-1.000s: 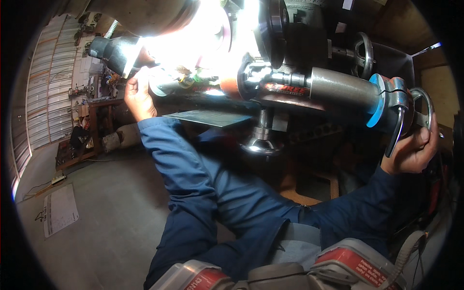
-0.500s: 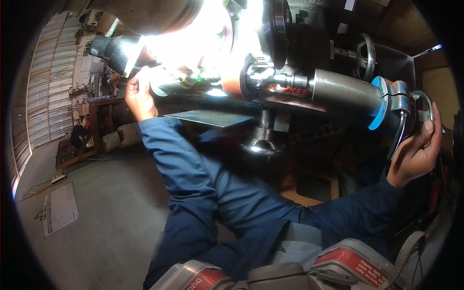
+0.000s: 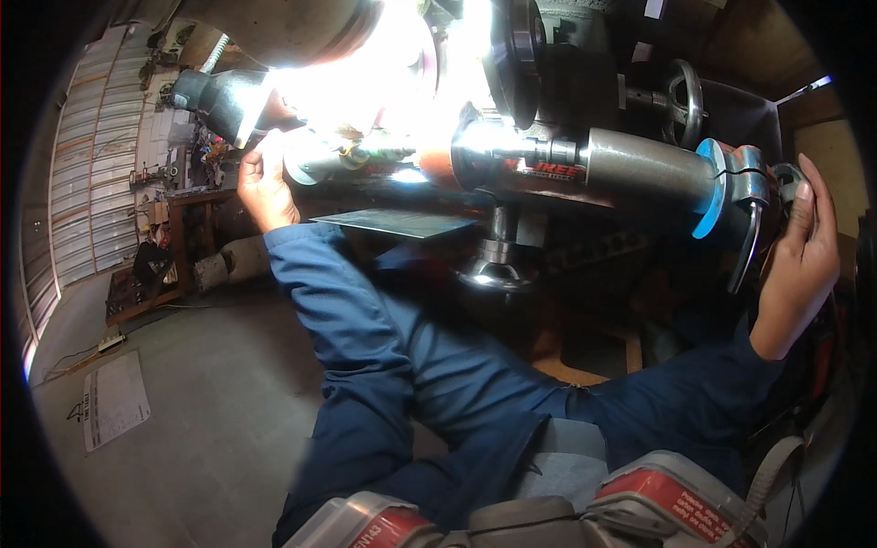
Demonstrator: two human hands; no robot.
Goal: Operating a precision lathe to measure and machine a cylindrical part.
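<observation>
A long bench grinding fixture runs across the upper middle, with a grey metal cylinder (image 3: 644, 166) on its right part. Beside that cylinder are a blue disc (image 3: 708, 189) and a split metal clamp with a lever (image 3: 748, 242). My right hand (image 3: 804, 256) is closed at the far right end, thumb and fingers about a metal ring handle (image 3: 787, 183). At the other end, my left hand (image 3: 267, 187) has its fingertips closed against a pale round end piece (image 3: 309, 160). Glare washes out their contact. Between the hands, an orange-brown collar (image 3: 437, 155) sits beside a shiny metal shaft (image 3: 548, 149).
A black lamp (image 3: 224, 102) shines strongly over the left part. Below the fixture hang a chrome handwheel (image 3: 498, 274) and a flat metal plate (image 3: 393, 222). Another handwheel (image 3: 685, 100) stands behind at right. A white sheet (image 3: 116, 400) lies on the floor.
My right hand has risen and turned slightly, with its fingers now pointing upward at the ring handle. The fixture's right end and lever have shifted slightly left. My left hand stays in place.
</observation>
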